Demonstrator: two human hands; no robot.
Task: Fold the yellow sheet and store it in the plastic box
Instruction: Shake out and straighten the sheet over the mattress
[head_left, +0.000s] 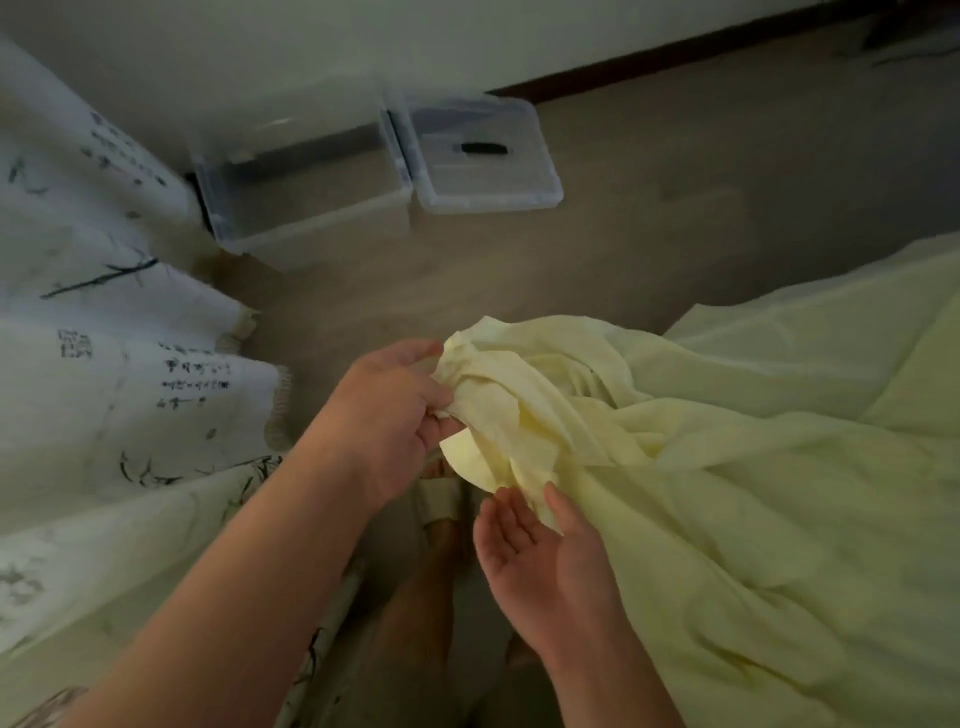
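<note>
Dim, soft, wide-angle edge distortion

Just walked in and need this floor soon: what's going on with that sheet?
A person is handling a pale yellow fabric sheet. The left hand grips a bunched corner of it; the right hand lies open, palm up, at its edge. It is crumpled, not yet folded. The clear plastic box stands open on the floor by the wall, its lid beside it.

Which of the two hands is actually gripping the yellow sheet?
The left hand: its fingers pinch the bunched end of the yellow sheet. The right hand lies open, palm up, with straight fingers at the sheet's edge.
</note>
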